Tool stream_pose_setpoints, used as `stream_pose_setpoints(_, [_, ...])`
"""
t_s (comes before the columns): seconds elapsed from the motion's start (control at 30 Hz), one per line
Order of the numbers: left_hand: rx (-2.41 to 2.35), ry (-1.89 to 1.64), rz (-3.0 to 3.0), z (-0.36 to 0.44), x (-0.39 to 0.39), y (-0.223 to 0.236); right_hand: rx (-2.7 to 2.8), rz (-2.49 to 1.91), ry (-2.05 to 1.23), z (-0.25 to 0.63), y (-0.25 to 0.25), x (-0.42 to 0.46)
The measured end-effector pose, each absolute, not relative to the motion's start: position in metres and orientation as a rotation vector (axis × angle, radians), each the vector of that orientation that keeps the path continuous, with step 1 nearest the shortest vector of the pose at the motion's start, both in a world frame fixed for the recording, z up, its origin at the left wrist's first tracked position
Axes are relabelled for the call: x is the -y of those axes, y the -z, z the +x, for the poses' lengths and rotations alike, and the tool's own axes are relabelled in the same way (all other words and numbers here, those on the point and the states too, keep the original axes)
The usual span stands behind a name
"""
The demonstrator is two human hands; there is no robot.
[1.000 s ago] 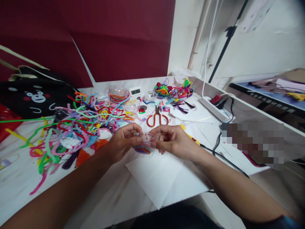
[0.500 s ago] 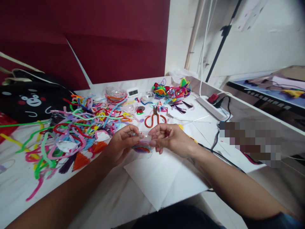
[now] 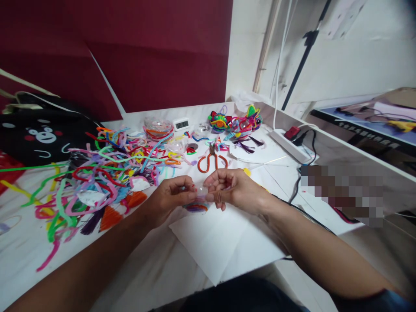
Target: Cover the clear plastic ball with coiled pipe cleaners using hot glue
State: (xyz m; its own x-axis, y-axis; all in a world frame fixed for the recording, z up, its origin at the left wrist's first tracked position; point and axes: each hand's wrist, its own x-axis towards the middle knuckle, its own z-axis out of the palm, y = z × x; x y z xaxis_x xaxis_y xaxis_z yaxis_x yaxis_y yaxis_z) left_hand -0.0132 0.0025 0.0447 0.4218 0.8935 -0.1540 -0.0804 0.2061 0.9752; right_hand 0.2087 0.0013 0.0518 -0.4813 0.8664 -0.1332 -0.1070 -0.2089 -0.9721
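Observation:
Between both hands is a clear plastic ball (image 3: 196, 207) with bands of coloured pipe cleaner around its lower part. My left hand (image 3: 172, 197) grips its left side with thumb and fingers. On the right side, my right hand (image 3: 230, 190) pinches the rim, thumb toward me. The fingers hide much of the ball's upper part. Just beyond the hands lie orange-handled scissors (image 3: 212, 160), handles toward me. Beneath the ball a white paper sheet (image 3: 208, 247) rests on the table.
A tangled heap of pipe cleaners (image 3: 104, 177) spreads at the left. Finished-looking colourful ornaments (image 3: 234, 123), a stack of clear shells (image 3: 157, 128) and a small digital clock (image 3: 181, 125) stand at the back. A power strip (image 3: 290, 145) with cables lies along the right edge.
Both hands keep hold of the ball. The left hand has shifted slightly right, and its fingers now cover more of the ball's upper left side.

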Motion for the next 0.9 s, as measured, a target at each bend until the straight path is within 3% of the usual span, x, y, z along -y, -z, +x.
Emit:
stream_pose_setpoints(0.23, [-0.885,-0.923,1.161,-0.008,-0.004,-0.046,1.355,-0.936,-1.650,0.206,-0.051,0.001])
stream_pose_setpoints(0.57, [-0.998,-1.137,1.044,-0.017,-0.016,-0.042,1.544,-1.030,-1.065,0.235,-0.061,-0.006])
stream_pose_setpoints(0.9, [-0.989,-1.228,0.960,-0.027,-0.032,-0.035,2.287,-1.887,-0.369,0.285,-0.062,0.002])
